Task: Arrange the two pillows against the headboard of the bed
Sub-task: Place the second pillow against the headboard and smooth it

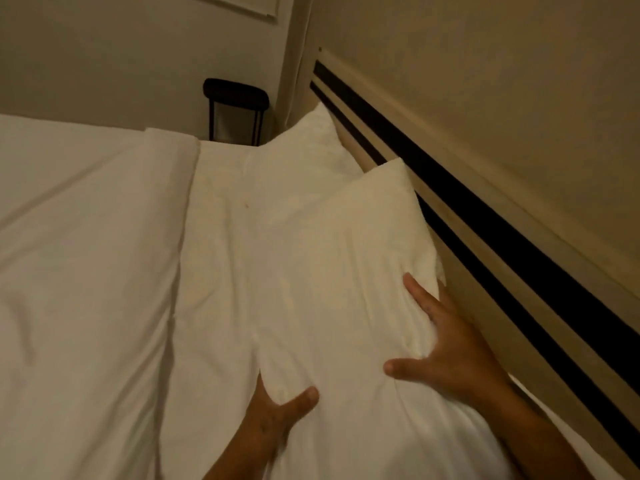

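A white pillow (349,271) stands tilted on the bed, its top corner leaning on the headboard (519,233), a beige panel with two black stripes. My left hand (277,410) pinches its lower near edge, thumb on top. Spread over the pillow's right edge beside the headboard, my right hand (446,348) grips it with fingers pressed into the fabric. Farther along, a second white pillow (304,150) rests against the headboard at the bed's far corner.
The white duvet (86,254) covers the left part of the bed, its folded edge running beside the pillows. A dark chair back (235,105) stands beyond the bed's far edge, against the wall.
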